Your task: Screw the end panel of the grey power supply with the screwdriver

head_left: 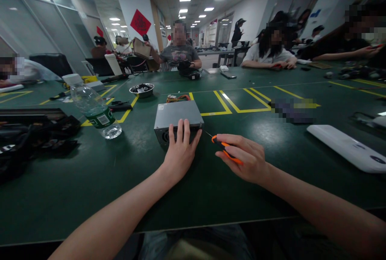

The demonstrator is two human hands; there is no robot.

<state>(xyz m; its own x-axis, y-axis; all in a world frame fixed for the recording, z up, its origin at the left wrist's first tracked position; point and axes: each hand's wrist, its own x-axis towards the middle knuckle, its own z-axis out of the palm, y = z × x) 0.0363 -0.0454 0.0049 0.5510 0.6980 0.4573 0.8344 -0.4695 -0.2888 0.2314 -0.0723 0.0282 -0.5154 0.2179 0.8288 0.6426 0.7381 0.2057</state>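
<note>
A grey computer power supply (179, 112) sits on the green table, its coloured wires (178, 98) bunched at the far side. My left hand (180, 151) lies against its near side, fingers stretched up onto the top edge and thumb by the right corner. In my right hand (245, 157) is a screwdriver (232, 156) with an orange and black handle, held between thumb and fingers. Its thin shaft points up and left toward the right side of the power supply. Whether the tip touches the metal I cannot tell.
A plastic water bottle (98, 109) leans in view on the left, near a metal bowl (141, 89) of small dark parts. Dark equipment (33, 135) lies at far left. A white device (346, 147) rests on the right. Several people sit around the table.
</note>
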